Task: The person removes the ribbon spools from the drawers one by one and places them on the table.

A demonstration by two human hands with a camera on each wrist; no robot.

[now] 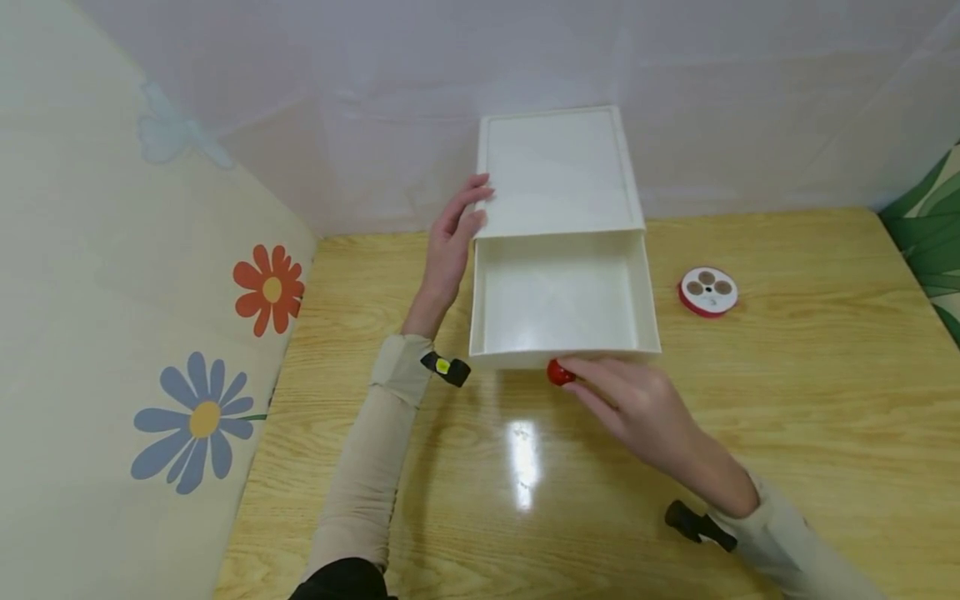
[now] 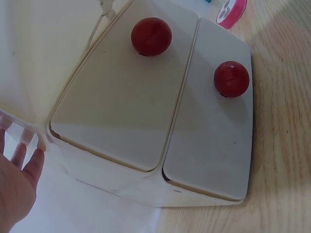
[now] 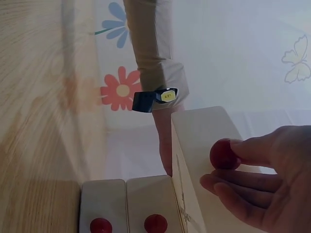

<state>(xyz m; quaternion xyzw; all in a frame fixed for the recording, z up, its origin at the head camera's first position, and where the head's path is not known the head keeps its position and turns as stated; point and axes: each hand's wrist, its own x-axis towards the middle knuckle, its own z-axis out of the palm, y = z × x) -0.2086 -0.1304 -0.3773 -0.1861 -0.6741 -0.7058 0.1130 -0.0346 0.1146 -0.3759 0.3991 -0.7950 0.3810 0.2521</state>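
— White cloth [image 1: 412, 92] hangs behind the cabinet, and a flowered wall [image 1: 112, 283] rises to its left. What room is there?

— The wooden bench [image 1: 810, 350] reaches out on both sides of the cabinet [image 1: 558, 175], wider on the right than the left, and runs on in front of it. Whether the cabinet's back touches the cloth, I can't tell.

— And the top drawer [image 1: 558, 304]?

— It juts from the cabinet's front toward the person, inner floor and walls in view. From above, the two together are longest from the cloth toward the person. Lower drawers [image 2: 209, 145] sit pushed in beneath it.

— What stands around it?

— The left hand [image 1: 452, 242] rests against the cabinet's left side, fingers fairly straight. The right hand [image 1: 637, 407] is in front, right where the drawer faces. A white reel [image 1: 708, 290] with a red edge lies flat to the cabinet's right, near but apart.

— Smallest?

— The knobs. The top drawer's red knob [image 1: 560, 372] is pinched between the right thumb and fingers; the lower knobs [image 2: 231, 79] stick out from the cabinet's front, untouched.
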